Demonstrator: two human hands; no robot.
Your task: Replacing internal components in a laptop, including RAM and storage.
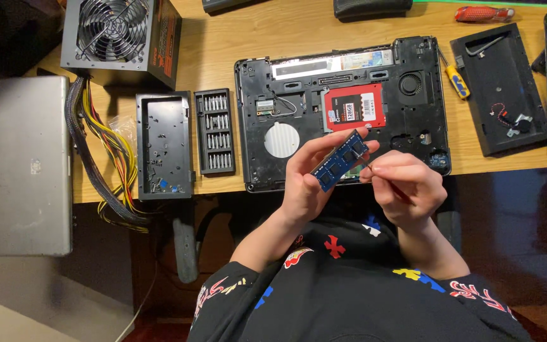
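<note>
My left hand (308, 177) holds a blue memory module (340, 159) with black chips, tilted, above the front edge of an opened black laptop base (413, 136). My right hand (406, 187) is closed beside the module's right end, its fingertips pinching something thin and dark near that end; what it is I cannot tell. Inside the laptop a red and white drive (354, 107), a round silver plate (282, 139) and a small fan (411, 83) show.
A black bit set (215, 131) and an open black case (163, 145) lie left of the laptop. A power supply (118, 41) with bundled cables stands at the back left beside a silver case (19, 164). On the right are a black cover (498, 88), a yellow-blue screwdriver (457, 80) and a red tool (482, 13).
</note>
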